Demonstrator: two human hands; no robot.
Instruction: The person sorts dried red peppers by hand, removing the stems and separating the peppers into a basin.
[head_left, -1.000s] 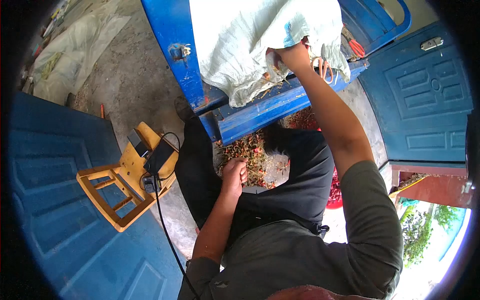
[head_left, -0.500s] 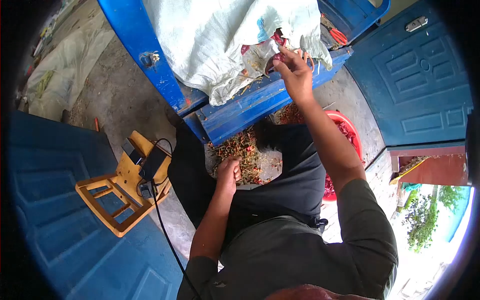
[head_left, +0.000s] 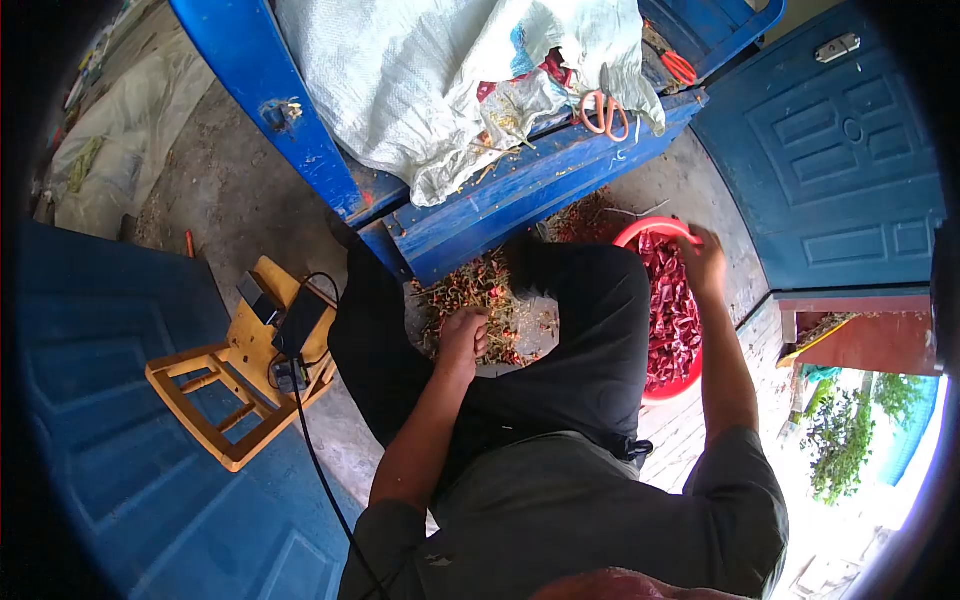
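My right hand (head_left: pixel 706 258) is over the upper right rim of a red basin (head_left: pixel 668 394) filled with dried red chili pieces (head_left: pixel 672 315); its fingers bend down at the rim, and what they hold, if anything, is hidden. My left hand (head_left: pixel 463 338) is closed above stems and chili scraps (head_left: pixel 488 290) on the floor between the legs; its contents cannot be made out. Orange-handled scissors (head_left: pixel 604 115) lie at the edge of the blue bench (head_left: pixel 540 200), beside a white woven sack (head_left: pixel 390 90) with red chilies showing at its opening.
Red-handled pliers (head_left: pixel 678 68) lie on the bench at the upper right. A wooden chair (head_left: pixel 236 455) at the left carries black devices with a cable (head_left: pixel 325 480) running down from them. Blue doors (head_left: pixel 840 150) stand at both sides, and clear plastic sheeting (head_left: pixel 140 130) lies at the upper left.
My right hand has moved from the sack opening down and right to the red basin. The scissors now show fully. My left hand stays closed in nearly the same place.
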